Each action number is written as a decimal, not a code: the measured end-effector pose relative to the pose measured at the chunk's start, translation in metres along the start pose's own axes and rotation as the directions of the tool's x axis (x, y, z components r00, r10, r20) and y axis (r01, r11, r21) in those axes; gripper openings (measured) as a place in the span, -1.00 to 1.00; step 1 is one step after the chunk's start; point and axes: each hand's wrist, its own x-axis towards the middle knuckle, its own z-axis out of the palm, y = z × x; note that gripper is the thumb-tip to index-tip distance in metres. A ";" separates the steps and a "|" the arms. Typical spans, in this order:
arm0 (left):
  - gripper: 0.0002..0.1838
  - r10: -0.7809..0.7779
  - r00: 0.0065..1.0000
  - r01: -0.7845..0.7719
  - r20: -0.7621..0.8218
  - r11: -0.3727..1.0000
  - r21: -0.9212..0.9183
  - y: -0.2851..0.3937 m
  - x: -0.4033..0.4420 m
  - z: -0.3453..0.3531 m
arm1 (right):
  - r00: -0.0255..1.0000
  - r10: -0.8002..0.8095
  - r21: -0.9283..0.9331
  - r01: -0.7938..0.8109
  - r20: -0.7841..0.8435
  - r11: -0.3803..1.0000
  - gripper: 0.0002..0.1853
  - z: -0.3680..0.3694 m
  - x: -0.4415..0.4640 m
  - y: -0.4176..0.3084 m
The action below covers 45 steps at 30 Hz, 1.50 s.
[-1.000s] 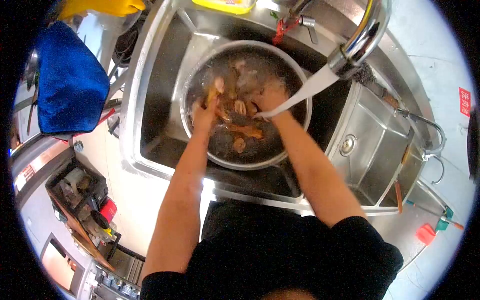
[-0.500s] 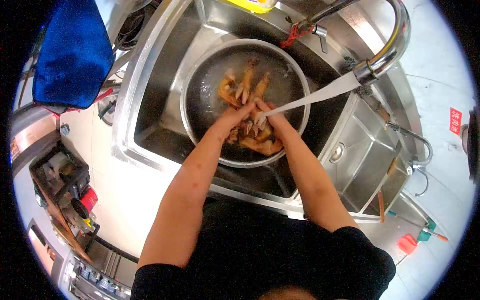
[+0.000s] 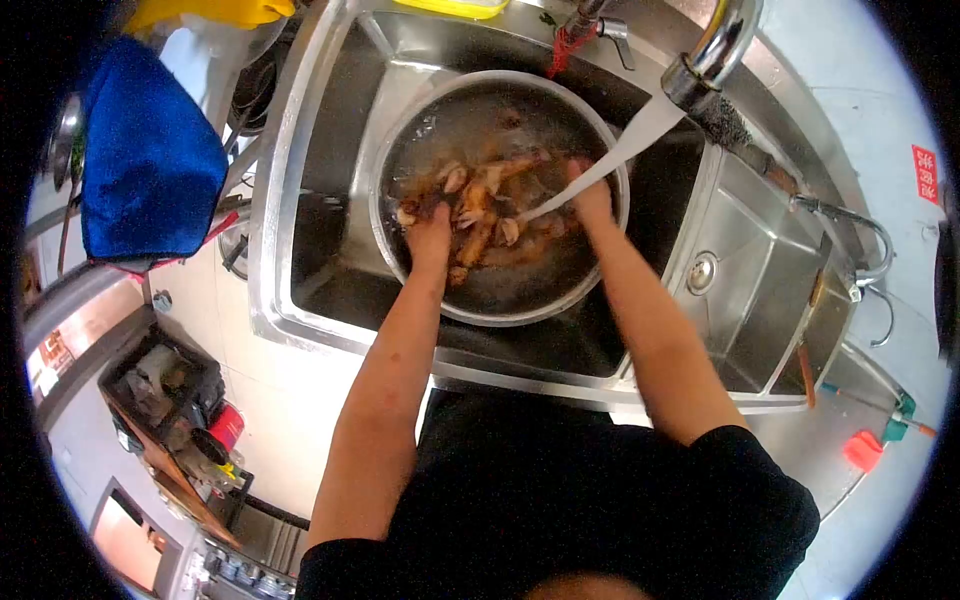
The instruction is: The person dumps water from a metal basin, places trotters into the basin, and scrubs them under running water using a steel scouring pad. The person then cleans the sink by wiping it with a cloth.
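Note:
A wide round metal basin stands in the large sink, holding cloudy water and several brown-orange poultry pieces, some looking like chicken feet. My left hand dips into the left side of the basin among the pieces, thumb and fingers apart, its fingertips partly under water. At the right side, near the rim, my right hand is in the water with its fingers stretched out and somewhat blurred, apart from the main heap. Between the hands a water stream runs from the faucet into the basin.
A second sink with a drain and a smaller tap adjoins on the right. A blue cloth hangs at the left. A black crate stands lower left. A yellow item sits behind the sink.
My hands, earlier together over the pieces in the middle, have parted to the left and right sides of the basin. The pieces have shifted and the water looks stirred. The view has turned slightly.

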 end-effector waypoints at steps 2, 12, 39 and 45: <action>-0.46 0.033 0.994 -0.048 0.102 0.988 0.147 0.004 0.003 0.010 | 0.960 0.269 0.050 -0.273 0.072 0.961 -0.20 0.052 0.003 0.042; -0.27 0.418 0.840 -0.538 0.347 0.731 0.421 0.086 -0.039 -0.001 | 0.875 0.112 -0.022 -0.115 0.470 0.993 -0.36 0.006 -0.067 -0.095; -0.41 0.310 0.834 -0.541 0.457 0.618 0.569 0.079 -0.052 0.004 | 0.996 -0.079 0.683 0.027 0.046 0.730 -0.39 -0.122 -0.007 -0.141; -0.51 0.504 0.736 -0.677 0.452 0.557 0.481 0.087 -0.087 -0.069 | 0.952 -0.305 0.663 0.215 0.021 0.717 -0.74 -0.146 0.072 -0.161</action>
